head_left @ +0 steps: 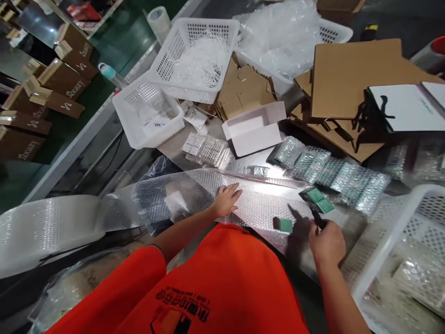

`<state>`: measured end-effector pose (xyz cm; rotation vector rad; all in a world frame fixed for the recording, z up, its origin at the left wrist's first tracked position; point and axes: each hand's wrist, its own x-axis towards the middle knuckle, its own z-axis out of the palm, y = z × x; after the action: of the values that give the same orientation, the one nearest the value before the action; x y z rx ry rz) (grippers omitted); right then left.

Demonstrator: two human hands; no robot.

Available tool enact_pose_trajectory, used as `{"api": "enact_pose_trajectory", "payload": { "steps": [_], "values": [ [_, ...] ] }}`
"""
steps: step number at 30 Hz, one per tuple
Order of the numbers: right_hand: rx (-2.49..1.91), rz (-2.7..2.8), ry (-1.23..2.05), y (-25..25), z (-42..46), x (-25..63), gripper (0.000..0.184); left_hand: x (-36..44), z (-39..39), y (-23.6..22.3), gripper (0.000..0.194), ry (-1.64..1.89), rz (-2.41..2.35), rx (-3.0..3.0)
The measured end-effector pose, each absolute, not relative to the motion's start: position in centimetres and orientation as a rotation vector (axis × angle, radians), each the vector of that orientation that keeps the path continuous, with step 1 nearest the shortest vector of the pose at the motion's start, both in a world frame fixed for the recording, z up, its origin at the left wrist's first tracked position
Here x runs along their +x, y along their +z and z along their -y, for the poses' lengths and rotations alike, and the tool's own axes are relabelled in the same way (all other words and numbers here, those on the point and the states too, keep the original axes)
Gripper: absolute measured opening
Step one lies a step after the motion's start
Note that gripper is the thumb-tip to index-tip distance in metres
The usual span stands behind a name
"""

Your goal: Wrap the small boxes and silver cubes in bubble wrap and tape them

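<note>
While the left hand (225, 200) lies flat and open on silver bubble wrap (259, 206), light, soft, best taken by its edge, the right hand (327, 243) pinches a small dark item (318, 218), near a green box (283, 225).

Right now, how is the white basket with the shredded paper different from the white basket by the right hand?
The basket up at the far end holds white shredded paper, but the basket by the right hand holds silvery bubble-wrapped packs. The far basket shows nearly whole, while the near basket runs off the picture's edge. The far basket sits away from the hands, and the near basket sits close to the right hand. Both are white plastic with holes in their walls.
</note>
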<state>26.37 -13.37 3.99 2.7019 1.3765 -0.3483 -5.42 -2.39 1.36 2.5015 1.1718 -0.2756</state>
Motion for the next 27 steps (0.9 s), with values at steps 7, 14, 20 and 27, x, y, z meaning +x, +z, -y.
{"api": "enact_pose_trajectory", "payload": {
  "steps": [7,14,20,27],
  "values": [
    [2.069,-1.912,-0.416,7.7,9.7,19.2,0.037,-7.5,3.2,0.8,0.068,-0.288,-1.214,2.417],
    [1.81,-2.026,-0.545,7.2,8.9,11.2,0.036,-7.8,3.7,0.4,0.086,-0.258,-1.221,2.453],
    [1.79,-2.009,-0.561,6.2,8.8,9.9,0.036,-8.1,3.6,0.3,0.085,-0.262,-1.223,2.446],
    [1.765,-1.992,-0.57,5.7,8.2,9.6,0.039,-8.1,3.7,0.2,0.084,-0.223,-1.232,2.423]
  ]
}}
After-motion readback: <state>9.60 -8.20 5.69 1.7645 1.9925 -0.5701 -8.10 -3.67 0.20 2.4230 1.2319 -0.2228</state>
